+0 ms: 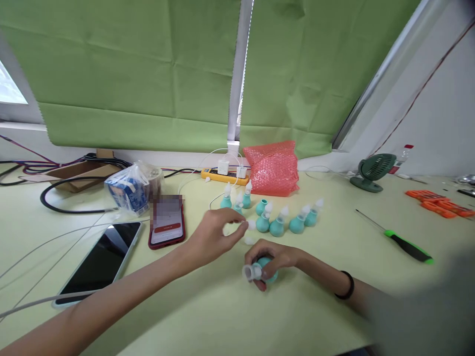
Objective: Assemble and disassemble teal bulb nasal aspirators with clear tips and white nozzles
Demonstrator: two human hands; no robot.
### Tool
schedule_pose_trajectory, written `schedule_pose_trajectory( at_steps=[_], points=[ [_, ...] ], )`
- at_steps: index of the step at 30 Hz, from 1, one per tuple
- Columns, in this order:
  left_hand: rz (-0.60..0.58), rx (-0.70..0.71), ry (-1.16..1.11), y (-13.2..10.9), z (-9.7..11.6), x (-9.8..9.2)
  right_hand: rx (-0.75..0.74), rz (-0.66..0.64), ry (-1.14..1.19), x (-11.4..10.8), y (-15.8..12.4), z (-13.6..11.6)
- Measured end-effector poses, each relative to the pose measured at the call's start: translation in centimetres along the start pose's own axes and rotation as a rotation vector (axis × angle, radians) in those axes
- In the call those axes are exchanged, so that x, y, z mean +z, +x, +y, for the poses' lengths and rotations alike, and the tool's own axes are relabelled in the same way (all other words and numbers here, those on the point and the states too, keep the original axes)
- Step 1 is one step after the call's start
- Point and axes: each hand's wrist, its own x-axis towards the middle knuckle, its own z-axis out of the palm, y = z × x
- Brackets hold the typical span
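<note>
My right hand (269, 262) is wrapped round a teal bulb aspirator (272, 275), tilted so that its clear, wide-mouthed collar (249, 273) points left. Thumb and forefinger of my left hand (218, 230) are pinched together on a small translucent nozzle tip (251, 225). Just below it, another small translucent piece (249, 241) lies on the table. Beyond my hands stand several teal bulbs with pointed clear tips, among them one bulb (276, 226) and another bulb (297, 224). One teal bulb (261, 207) has no tip on it.
Left are two phones, a dark-screened one (107, 257) and a red-cased one (167, 222), plus cables and a bagged blue box (128, 193). Behind are a yellow power strip (211, 174) and red bubble wrap (274, 170). Right are a screwdriver (408, 245), green fan (374, 170) and orange pieces (438, 202).
</note>
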Motion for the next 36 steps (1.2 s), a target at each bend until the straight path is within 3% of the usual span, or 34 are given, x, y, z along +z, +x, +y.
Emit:
schedule_pose_trajectory(
  at_steps=[4,8,11,16,23,27,31,36],
  points=[
    [-0.095,-0.383,-0.423,-1.1,0.2,-2.2,-0.243,0.375,0.015,0.6,0.6,0.2],
    [-0.151,-0.510,-0.691,-0.9,-0.6,-2.5,-0.258,0.556,-0.118,2.0,1.0,-1.0],
    [-0.136,-0.531,-0.762,-0.7,-0.7,-2.5,-0.200,0.601,-0.200,3.0,0.7,-2.0],
    [-0.165,-0.503,-0.602,-0.8,-0.5,-2.8,-0.101,0.627,-0.422,4.0,0.1,-3.1],
    [-0.259,-0.531,-0.643,-0.9,-0.7,-2.8,-0.058,0.728,-1.014,5.5,-0.4,-4.0],
    [-0.187,-0.556,-0.621,-1.2,-0.6,-2.3,-0.090,0.789,-1.226,5.8,-0.5,-3.2],
    [-0.166,-0.602,-0.827,-1.1,-0.4,-2.2,-0.127,0.797,-1.167,6.1,-0.7,-3.4],
    [-0.159,-0.647,-1.004,-1.2,-0.2,-2.2,-0.044,0.704,-0.794,6.2,-0.9,-4.8]
  ],
)
